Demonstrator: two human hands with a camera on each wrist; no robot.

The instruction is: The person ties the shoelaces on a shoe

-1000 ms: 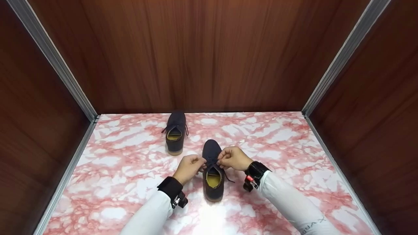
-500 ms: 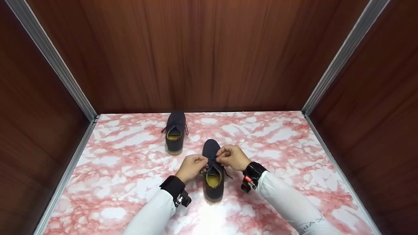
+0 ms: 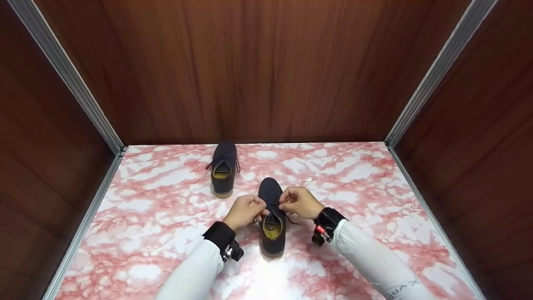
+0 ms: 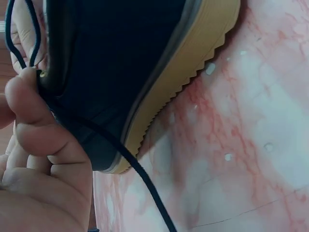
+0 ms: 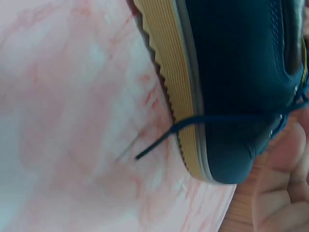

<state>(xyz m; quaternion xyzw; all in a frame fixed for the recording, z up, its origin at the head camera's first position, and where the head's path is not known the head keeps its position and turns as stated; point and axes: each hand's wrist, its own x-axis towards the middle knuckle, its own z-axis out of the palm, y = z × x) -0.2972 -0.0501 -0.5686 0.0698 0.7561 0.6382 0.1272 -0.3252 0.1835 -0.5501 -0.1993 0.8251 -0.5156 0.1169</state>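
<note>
A dark navy lace-up shoe (image 3: 271, 243) with a yellow lining stands on the marbled surface, toe pointing away. Over its lacing my left hand (image 3: 245, 211) pinches the shoelace from the left side. The left wrist view shows a lace loop (image 4: 36, 36) rising from those fingertips, while a loose lace end hangs down over the tan sole (image 4: 193, 48). From the right, my right hand (image 3: 303, 203) has thumb and forefinger together at the lacing and pinches the shoelace. A free lace end (image 5: 157, 145) trails across the shoe's side in the right wrist view. Fingers partly hide the knot area.
A matching navy shoe (image 3: 223, 185), its laces hanging at both sides, stands farther back on the left. Brown wood-grain panels (image 3: 258, 75) with grey metal corner strips (image 3: 443, 73) enclose the pink-and-white surface (image 3: 345, 175) at the back and sides.
Both hands stay at the lacing with small shifts. My right hand drew in toward the left, then moved slightly back to the right. My left hand edged inward over the shoe. Both shoes stayed put.
</note>
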